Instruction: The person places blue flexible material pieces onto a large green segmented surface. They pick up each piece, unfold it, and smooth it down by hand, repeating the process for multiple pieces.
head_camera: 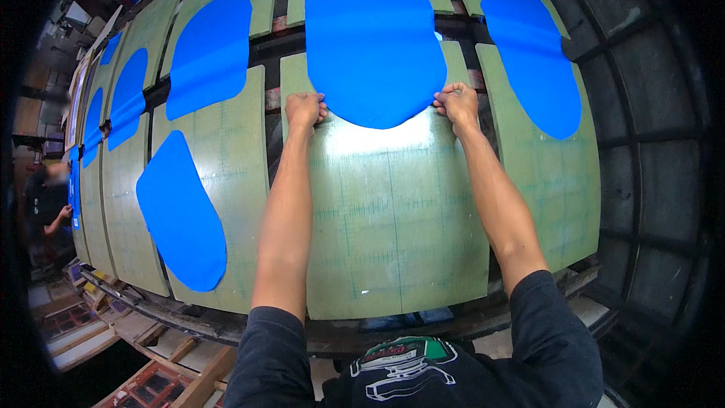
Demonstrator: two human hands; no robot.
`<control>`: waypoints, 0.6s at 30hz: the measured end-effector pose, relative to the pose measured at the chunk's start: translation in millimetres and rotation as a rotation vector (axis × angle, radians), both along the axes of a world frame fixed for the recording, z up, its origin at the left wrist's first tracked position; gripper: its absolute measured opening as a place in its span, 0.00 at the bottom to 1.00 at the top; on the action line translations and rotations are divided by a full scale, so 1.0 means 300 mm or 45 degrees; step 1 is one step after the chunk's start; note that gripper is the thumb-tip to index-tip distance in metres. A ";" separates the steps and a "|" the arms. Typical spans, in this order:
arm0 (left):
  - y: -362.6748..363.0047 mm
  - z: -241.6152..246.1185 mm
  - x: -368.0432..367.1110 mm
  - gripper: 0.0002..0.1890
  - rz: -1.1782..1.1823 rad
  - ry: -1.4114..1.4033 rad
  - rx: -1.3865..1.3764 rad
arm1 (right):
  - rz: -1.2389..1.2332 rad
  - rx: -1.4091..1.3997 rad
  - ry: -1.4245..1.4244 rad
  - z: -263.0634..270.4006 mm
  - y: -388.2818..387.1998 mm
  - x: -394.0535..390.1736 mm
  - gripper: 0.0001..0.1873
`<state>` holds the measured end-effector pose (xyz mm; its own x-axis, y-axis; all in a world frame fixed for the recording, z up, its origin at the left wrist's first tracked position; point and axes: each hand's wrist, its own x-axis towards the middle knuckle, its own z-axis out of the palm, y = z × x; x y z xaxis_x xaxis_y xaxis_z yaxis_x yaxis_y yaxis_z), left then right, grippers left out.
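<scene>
A large rounded blue fabric panel (374, 39) lies before me, spanning the dark gap between two green boards. My left hand (306, 109) pinches its lower left edge between thumb and fingers. On the opposite side, my right hand (457, 103) grips the lower right edge the same way. The panel's near, curved end rests over the near green board (391, 221), which bears ruled grid lines and a bright reflection. A faint crease band runs across the panel above the gap.
Other blue fabric pieces lie on neighbouring boards: an elongated one (529, 56) at right, a half-rounded one (212, 56) and an angular one (184, 215) at left. A person (48, 198) stands at the far left. Wooden frames (153, 345) sit lower left; dark panelling (645, 181) borders the right.
</scene>
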<state>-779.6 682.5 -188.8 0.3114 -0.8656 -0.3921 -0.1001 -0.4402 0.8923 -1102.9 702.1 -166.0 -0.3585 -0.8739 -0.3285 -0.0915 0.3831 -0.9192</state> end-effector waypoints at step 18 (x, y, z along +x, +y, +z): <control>0.153 0.038 -0.008 0.07 -0.023 -0.092 0.007 | -0.008 -0.110 0.260 -0.038 0.147 -0.016 0.12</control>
<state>-782.0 728.4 -177.5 0.3233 -0.8692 -0.3742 -0.1722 -0.4428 0.8799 -1107.8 746.1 -177.4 -0.4154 -0.8931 -0.1726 -0.2767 0.3049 -0.9113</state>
